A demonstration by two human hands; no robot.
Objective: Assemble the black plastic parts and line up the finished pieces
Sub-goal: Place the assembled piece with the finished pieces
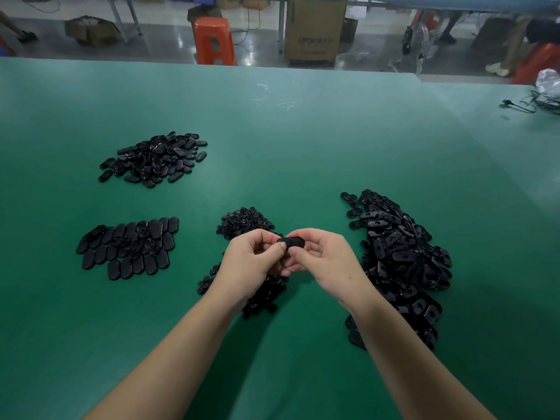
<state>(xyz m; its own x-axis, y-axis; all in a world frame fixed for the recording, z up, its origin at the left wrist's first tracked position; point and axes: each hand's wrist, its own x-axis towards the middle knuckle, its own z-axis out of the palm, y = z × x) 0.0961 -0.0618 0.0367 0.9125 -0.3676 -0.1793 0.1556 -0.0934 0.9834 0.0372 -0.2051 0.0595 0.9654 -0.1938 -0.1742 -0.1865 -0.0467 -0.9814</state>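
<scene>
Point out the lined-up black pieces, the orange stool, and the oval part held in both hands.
lined-up black pieces (128, 248): head view, middle of the rows.
orange stool (213, 25): head view, its seat.
oval part (292, 241): head view, visible top between the fingers.

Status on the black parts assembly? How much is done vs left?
Done: a few rows of oval pieces lined up flat at left on the green table. In hand: left hand and right hand both pinch one oval part. Left: the big pile at right, the small round parts in the middle, and a loose heap at far left, whose state I can't tell.
</scene>
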